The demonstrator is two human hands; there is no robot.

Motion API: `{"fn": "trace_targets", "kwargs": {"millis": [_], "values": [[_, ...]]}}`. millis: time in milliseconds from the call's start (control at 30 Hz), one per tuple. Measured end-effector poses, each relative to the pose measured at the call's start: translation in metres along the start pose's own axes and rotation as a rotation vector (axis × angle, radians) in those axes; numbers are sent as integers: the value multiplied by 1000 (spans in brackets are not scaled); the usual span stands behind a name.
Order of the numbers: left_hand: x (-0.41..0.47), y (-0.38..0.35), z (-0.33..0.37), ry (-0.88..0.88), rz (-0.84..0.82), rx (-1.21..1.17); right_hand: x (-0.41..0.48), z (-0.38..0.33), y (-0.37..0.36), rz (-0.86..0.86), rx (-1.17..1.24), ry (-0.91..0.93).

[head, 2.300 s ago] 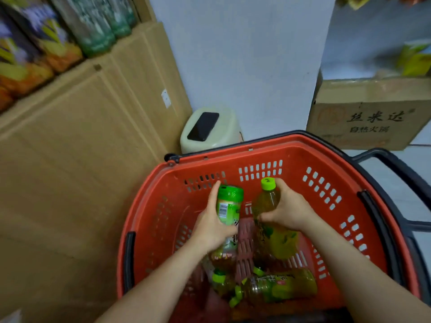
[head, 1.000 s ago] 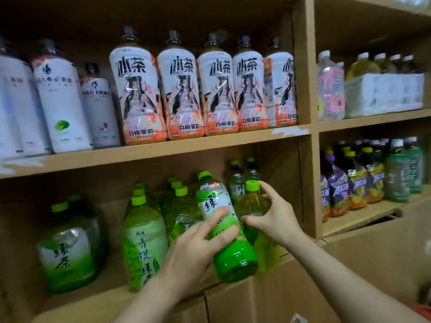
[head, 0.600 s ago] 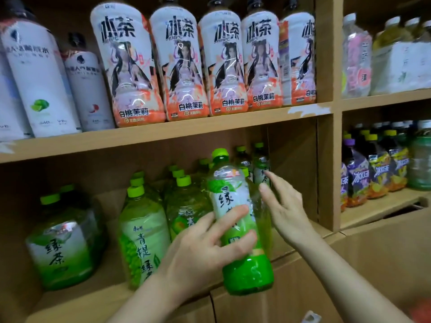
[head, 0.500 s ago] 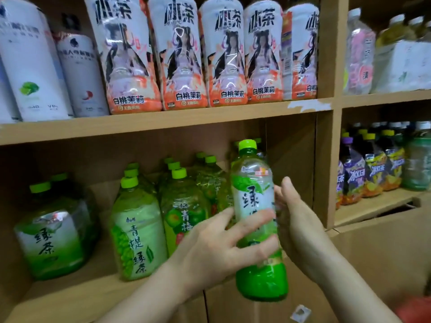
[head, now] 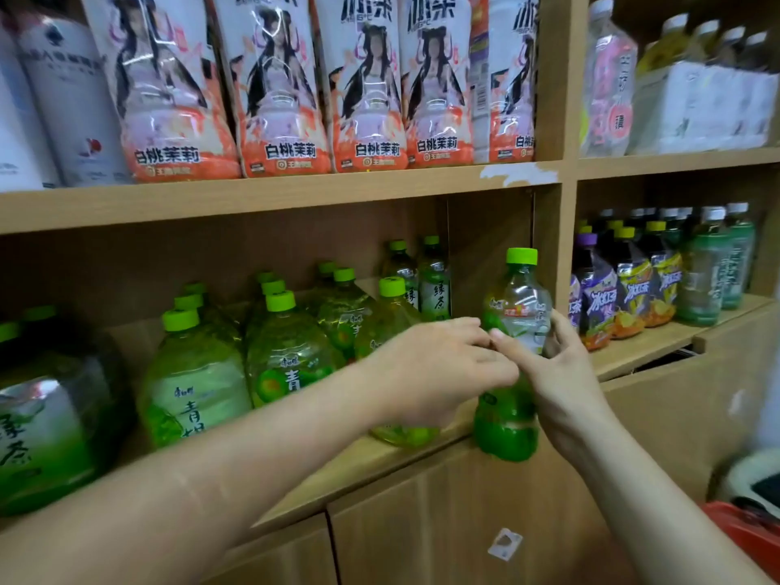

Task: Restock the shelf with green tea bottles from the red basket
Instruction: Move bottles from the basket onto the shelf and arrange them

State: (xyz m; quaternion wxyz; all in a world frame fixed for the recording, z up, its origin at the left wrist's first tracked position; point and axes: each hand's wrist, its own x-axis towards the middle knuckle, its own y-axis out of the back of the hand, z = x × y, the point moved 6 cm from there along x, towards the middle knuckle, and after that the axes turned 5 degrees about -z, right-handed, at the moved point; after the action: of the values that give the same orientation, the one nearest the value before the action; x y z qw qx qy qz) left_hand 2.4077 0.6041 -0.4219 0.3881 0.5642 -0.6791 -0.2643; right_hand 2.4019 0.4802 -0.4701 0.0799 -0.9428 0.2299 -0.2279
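A green tea bottle [head: 517, 306] with a lime cap stands upright at the front right end of the lower wooden shelf [head: 371, 460], its base at the shelf's edge. My left hand [head: 439, 369] wraps its middle from the left. My right hand [head: 561, 373] grips it from the right, thumb in front and fingers behind. The two hands touch at the fingertips. Several green tea bottles [head: 287, 356] stand to the left on the same shelf, one partly hidden behind my left hand. A corner of the red basket [head: 747, 538] shows at the lower right.
Tall peach-jasmine tea bottles [head: 278, 90] fill the shelf above. A wooden upright [head: 548, 230] stands right of the held bottle. Beyond it are purple and yellow iced-tea bottles [head: 633, 285]. A large green tea jug [head: 38, 420] is far left. Cabinet doors lie below.
The view swung from the basket up to the shelf. The held bottle moved right and down toward the shelf's right end, and my right hand closed on it beside my left.
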Motion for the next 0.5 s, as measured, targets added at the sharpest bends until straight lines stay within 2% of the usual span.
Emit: {"fn": "trace_targets", "kwargs": {"millis": [67, 167, 233, 367, 500], "values": [[5, -1, -16, 29, -152, 84, 11, 1, 2, -6, -49, 41], [2, -20, -46, 131, -538, 313, 23, 7, 4, 0, -126, 67], [0, -31, -54, 152, -694, 330, 27, 15, 0, -22, -194, 69], [-2, -42, -57, 179, -766, 359, 28, 21, -8, -30, -385, 117], [-10, -50, -73, 318, -875, 323, 27, 23, -4, 1, -529, 125]]}}
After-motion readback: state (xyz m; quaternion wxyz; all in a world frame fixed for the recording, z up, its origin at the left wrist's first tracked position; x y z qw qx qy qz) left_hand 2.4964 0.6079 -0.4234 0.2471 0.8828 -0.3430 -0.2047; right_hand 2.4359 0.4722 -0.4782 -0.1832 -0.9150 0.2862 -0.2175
